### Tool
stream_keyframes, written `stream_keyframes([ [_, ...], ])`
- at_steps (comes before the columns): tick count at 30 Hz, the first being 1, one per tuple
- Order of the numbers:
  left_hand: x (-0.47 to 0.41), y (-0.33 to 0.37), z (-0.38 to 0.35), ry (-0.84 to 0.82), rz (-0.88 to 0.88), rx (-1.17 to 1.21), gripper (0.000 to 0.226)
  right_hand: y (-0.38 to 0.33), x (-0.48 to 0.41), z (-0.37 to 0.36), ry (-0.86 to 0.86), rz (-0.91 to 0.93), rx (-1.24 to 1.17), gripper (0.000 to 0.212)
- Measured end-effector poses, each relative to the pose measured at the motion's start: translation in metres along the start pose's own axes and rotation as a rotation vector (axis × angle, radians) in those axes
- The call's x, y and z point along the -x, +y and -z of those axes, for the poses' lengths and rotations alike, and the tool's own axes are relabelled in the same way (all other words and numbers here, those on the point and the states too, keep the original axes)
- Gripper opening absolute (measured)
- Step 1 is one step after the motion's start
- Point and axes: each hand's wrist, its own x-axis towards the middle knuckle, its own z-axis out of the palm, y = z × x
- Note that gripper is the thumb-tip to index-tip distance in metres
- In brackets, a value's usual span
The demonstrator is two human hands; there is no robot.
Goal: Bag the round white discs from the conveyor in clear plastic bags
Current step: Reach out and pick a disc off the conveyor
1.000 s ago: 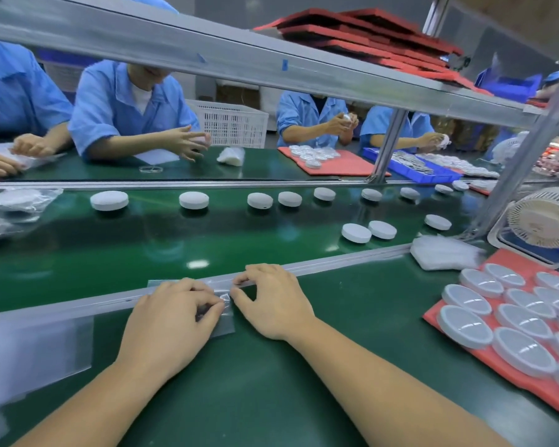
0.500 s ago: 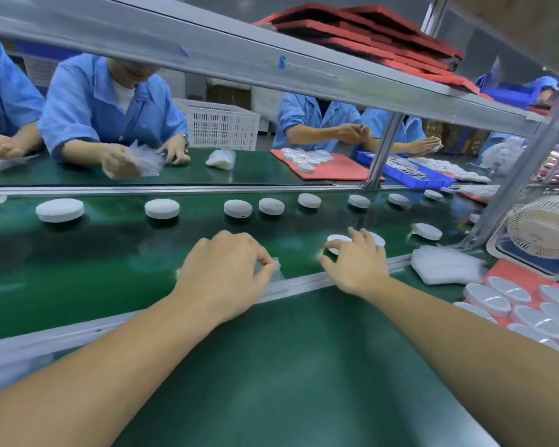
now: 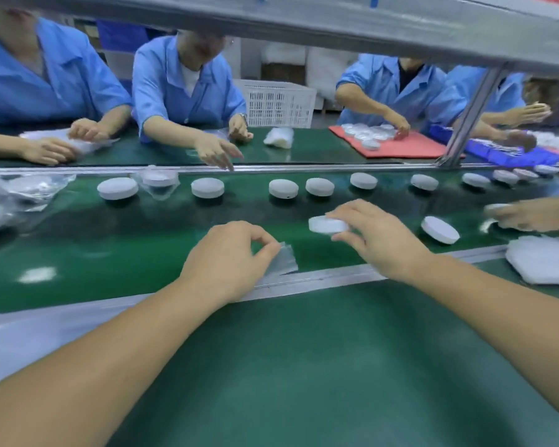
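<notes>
My right hand point(image 3: 381, 240) grips a round white disc point(image 3: 326, 224) by its edge, lifted just above the green conveyor belt point(image 3: 110, 253). My left hand point(image 3: 229, 259) pinches a small clear plastic bag point(image 3: 283, 262) between thumb and fingers, a little left of the disc, over the belt's near edge. Another white disc point(image 3: 440, 230) lies tilted on the belt to the right. Several more discs point(image 3: 207, 187) run in a row along the belt's far side, one point(image 3: 157, 180) of them inside a clear bag.
Workers in blue shirts sit across the belt; one reaching hand point(image 3: 215, 153) hovers near the far rail. Someone's hand point(image 3: 530, 214) enters from the right. A stack of clear bags point(image 3: 542, 262) lies at right. Bagged discs point(image 3: 20, 191) pile at left. A metal shelf beam point(image 3: 336, 24) crosses overhead.
My right hand has closed on a disc and lifted it off the belt toward the bag. My left hand carried the bag forward over the belt's edge. The view shifted closer.
</notes>
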Motion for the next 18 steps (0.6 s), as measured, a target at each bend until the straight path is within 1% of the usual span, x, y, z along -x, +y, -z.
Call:
stream_keyframes([
  [1,0.002,-0.005,0.004,-0.013,0.017,0.039,0.015,-0.020,0.002,0.002,-0.021,0.137,0.002,0.034],
  [2,0.005,-0.010,0.008,-0.033,0.023,0.084,0.015,-0.038,0.004,0.004,-0.032,0.221,-0.022,0.033],
  [4,0.015,-0.017,0.016,-0.083,0.000,0.203,0.014,-0.070,0.010,0.005,-0.004,0.258,-0.130,0.030],
  [6,0.028,-0.020,0.022,-0.111,-0.027,0.357,0.015,-0.095,0.016,0.003,0.077,0.191,-0.294,0.028],
  [8,0.046,-0.020,0.030,-0.149,-0.037,0.589,0.015,-0.117,0.022,0.001,0.185,0.038,-0.531,0.023],
  [9,0.055,-0.020,0.035,-0.199,-0.065,0.700,0.020,-0.126,0.024,-0.001,0.236,-0.042,-0.649,0.018],
  [10,0.063,-0.020,0.037,-0.236,-0.122,0.747,0.029,-0.135,0.025,-0.004,0.269,-0.111,-0.756,0.013],
  [11,0.070,-0.019,0.037,-0.229,-0.174,0.743,0.037,-0.142,0.023,-0.007,0.267,-0.166,-0.845,0.007],
  [12,0.075,-0.019,0.037,-0.164,-0.200,0.719,0.040,-0.150,0.020,-0.009,0.203,-0.193,-0.931,0.002],
  [13,0.078,-0.021,0.034,-0.060,-0.189,0.698,0.037,-0.158,0.016,-0.011,0.081,-0.190,-0.995,0.009],
  [15,0.084,-0.025,0.032,0.177,-0.067,0.704,0.028,-0.174,0.007,-0.016,-0.231,-0.143,-1.078,0.022],
  [16,0.085,-0.029,0.034,0.268,0.021,0.726,0.023,-0.182,0.001,-0.020,-0.342,-0.125,-1.080,0.026],
  [17,0.087,-0.036,0.037,0.323,0.104,0.766,0.019,-0.190,-0.007,-0.025,-0.386,-0.115,-1.056,0.030],
  [18,0.088,-0.045,0.041,0.354,0.166,0.810,0.016,-0.200,-0.017,-0.031,-0.379,-0.117,-1.047,0.034],
])
